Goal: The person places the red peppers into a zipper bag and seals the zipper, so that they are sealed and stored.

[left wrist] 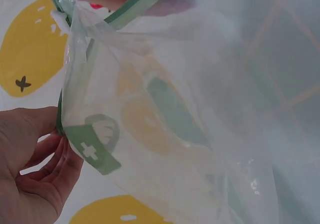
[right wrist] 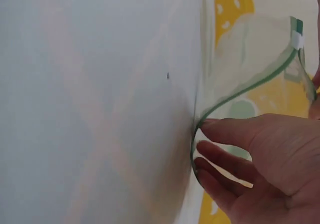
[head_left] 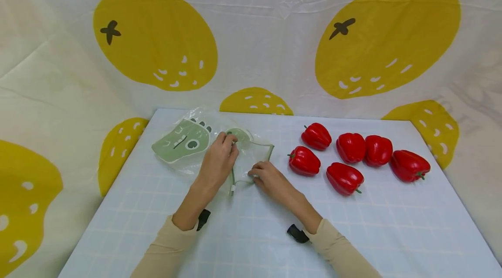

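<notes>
Your left fingers (left wrist: 70,174) and right fingers (right wrist: 225,158) each pinch the green rim (right wrist: 250,89) of the bag (left wrist: 150,98), which lies left of the peppers (head_left: 303,161) on the counter (head_left: 251,234). The bag looks thin and limp: should either pinch slip, the mouth could sag closed; an uneven tug could strain the rim near the white slider (right wrist: 297,40).

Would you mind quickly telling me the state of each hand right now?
Left hand: closed, holding the green-edged bag by its edge.
Right hand: closed, holding the same bag's green edge.
</notes>
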A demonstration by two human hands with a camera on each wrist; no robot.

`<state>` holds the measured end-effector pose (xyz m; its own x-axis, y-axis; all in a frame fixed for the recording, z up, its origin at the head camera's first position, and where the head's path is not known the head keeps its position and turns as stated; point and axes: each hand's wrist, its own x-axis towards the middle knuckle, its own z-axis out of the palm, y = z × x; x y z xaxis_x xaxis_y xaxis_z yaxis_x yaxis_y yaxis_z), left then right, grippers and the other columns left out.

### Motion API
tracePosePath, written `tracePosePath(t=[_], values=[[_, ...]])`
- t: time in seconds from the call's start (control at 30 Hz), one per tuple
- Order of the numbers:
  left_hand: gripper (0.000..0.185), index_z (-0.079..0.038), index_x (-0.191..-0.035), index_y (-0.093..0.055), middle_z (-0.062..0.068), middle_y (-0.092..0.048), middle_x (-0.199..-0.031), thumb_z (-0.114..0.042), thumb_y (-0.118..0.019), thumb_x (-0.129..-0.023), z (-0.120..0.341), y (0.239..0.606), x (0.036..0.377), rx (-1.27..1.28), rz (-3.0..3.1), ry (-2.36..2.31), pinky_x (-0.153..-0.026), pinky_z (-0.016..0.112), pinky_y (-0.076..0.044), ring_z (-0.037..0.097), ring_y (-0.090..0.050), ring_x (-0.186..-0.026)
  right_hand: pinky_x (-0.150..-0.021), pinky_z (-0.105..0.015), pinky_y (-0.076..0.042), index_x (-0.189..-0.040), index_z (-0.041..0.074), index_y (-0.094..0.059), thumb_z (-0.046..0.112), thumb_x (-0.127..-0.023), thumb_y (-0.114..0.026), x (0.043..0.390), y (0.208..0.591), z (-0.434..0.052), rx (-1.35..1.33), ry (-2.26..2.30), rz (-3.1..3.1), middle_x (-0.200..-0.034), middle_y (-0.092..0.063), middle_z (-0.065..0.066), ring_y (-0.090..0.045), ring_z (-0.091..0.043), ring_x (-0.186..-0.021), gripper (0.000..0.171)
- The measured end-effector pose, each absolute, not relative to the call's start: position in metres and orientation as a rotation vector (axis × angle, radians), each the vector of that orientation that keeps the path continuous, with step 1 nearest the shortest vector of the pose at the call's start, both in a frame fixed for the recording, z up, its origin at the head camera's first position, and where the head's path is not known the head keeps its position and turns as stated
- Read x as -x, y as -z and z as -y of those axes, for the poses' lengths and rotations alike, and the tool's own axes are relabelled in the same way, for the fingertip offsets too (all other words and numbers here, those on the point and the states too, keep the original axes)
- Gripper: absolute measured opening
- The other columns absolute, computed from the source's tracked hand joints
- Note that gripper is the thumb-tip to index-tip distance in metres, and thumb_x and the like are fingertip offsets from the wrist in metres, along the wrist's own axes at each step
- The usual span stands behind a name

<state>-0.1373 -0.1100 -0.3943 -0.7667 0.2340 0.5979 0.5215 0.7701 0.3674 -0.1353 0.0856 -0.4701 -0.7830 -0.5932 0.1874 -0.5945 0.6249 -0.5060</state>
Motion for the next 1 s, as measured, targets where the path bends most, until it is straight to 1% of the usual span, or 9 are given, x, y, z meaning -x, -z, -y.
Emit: tracePosePath(t=[0.07, 0.2, 0.3, 0.43, 0.53, 0.67, 0.8, 0.87, 1.0], values=[[0.010, 0.005, -0.101, -0.065, 0.016, -0.057, -0.091, 0.009, -0.064, -0.092, 0.113, 0.389, 0.139, 0.542, 2.390, 0.750, -0.060, 0.034, -0.056, 0.026, -0.060, -0.068, -0.100, -0.042, -0.052, -0.115, 0.002, -0.075, -0.001, -0.094, -0.071, 0.135, 0.470, -0.087, -1.052, -0.904, 2.831, -0.119, -0.067, -0.012, -0.060, -0.029, -0.113, 0.022], [0.010, 0.005, -0.100, -0.066, 0.016, -0.057, -0.091, 0.009, -0.063, -0.092, 0.117, 0.380, 0.140, 0.495, 2.350, 0.835, -0.058, 0.034, -0.055, 0.025, -0.060, -0.067, -0.102, -0.042, -0.052, -0.118, -0.001, -0.073, -0.001, -0.097, -0.067, 0.134, 0.469, -0.093, -1.078, -0.951, 2.836, -0.122, -0.065, -0.014, -0.059, -0.029, -0.116, 0.022], [0.009, 0.003, -0.100, -0.067, 0.015, -0.058, -0.090, 0.007, -0.065, -0.092, 0.115, 0.382, 0.140, 0.487, 2.403, 0.873, -0.061, 0.034, -0.056, 0.024, -0.062, -0.069, -0.103, -0.043, -0.051, -0.120, -0.001, -0.071, -0.001, -0.097, -0.066, 0.133, 0.468, -0.099, -1.099, -0.965, 2.852, -0.123, -0.065, -0.013, -0.059, -0.029, -0.118, 0.023], [0.009, 0.002, -0.101, -0.067, 0.014, -0.059, -0.089, 0.005, -0.066, -0.092, 0.112, 0.391, 0.137, 0.493, 2.480, 0.892, -0.064, 0.032, -0.057, 0.022, -0.062, -0.070, -0.106, -0.044, -0.049, -0.124, 0.001, -0.068, 0.002, -0.097, -0.067, 0.134, 0.464, -0.108, -1.145, -1.033, 2.858, -0.124, -0.067, -0.009, -0.059, -0.026, -0.121, 0.027], [0.009, 0.003, -0.100, -0.068, 0.013, -0.060, -0.089, 0.005, -0.067, -0.092, 0.111, 0.396, 0.135, 0.492, 2.483, 0.896, -0.064, 0.033, -0.057, 0.022, -0.062, -0.069, -0.108, -0.044, -0.048, -0.128, 0.005, -0.066, 0.006, -0.097, -0.069, 0.133, 0.456, -0.117, -1.145, -1.122, 2.850, -0.128, -0.066, -0.006, -0.058, -0.024, -0.124, 0.031], [0.009, 0.003, -0.099, -0.068, 0.013, -0.060, -0.088, 0.005, -0.069, -0.091, 0.110, 0.401, 0.135, 0.504, 2.480, 0.896, -0.061, 0.032, -0.056, 0.021, -0.061, -0.066, -0.103, -0.044, -0.052, -0.129, 0.008, -0.067, 0.007, -0.093, -0.075, 0.131, 0.444, -0.133, -1.061, -1.156, 2.807, -0.128, -0.067, -0.004, -0.060, -0.024, -0.123, 0.037], [0.009, 0.003, -0.099, -0.067, 0.013, -0.060, -0.085, 0.005, -0.070, -0.090, 0.108, 0.404, 0.135, 0.526, 2.482, 0.899, -0.060, 0.030, -0.055, 0.021, -0.060, -0.065, -0.094, -0.043, -0.058, -0.126, 0.009, -0.068, 0.006, -0.085, -0.083, 0.135, 0.433, -0.153, -0.913, -1.082, 2.725, -0.126, -0.067, -0.006, -0.061, -0.025, -0.118, 0.044], [0.010, 0.002, -0.098, -0.067, 0.013, -0.060, -0.085, 0.005, -0.071, -0.090, 0.107, 0.405, 0.135, 0.528, 2.487, 0.904, -0.060, 0.030, -0.055, 0.021, -0.060, -0.066, -0.092, -0.044, -0.058, -0.126, 0.008, -0.067, 0.006, -0.081, -0.086, 0.138, 0.429, -0.163, -0.842, -1.046, 2.696, -0.127, -0.066, -0.008, -0.059, -0.026, -0.119, 0.048], [0.010, 0.001, -0.098, -0.067, 0.013, -0.060, -0.086, 0.005, -0.072, -0.090, 0.105, 0.407, 0.134, 0.519, 2.508, 0.924, -0.060, 0.030, -0.056, 0.021, -0.061, -0.067, -0.089, -0.049, -0.059, -0.129, 0.005, -0.065, 0.005, -0.075, -0.090, 0.142, 0.427, -0.178, -0.756, -0.973, 2.690, -0.133, -0.061, -0.014, -0.053, -0.032, -0.125, 0.059]])
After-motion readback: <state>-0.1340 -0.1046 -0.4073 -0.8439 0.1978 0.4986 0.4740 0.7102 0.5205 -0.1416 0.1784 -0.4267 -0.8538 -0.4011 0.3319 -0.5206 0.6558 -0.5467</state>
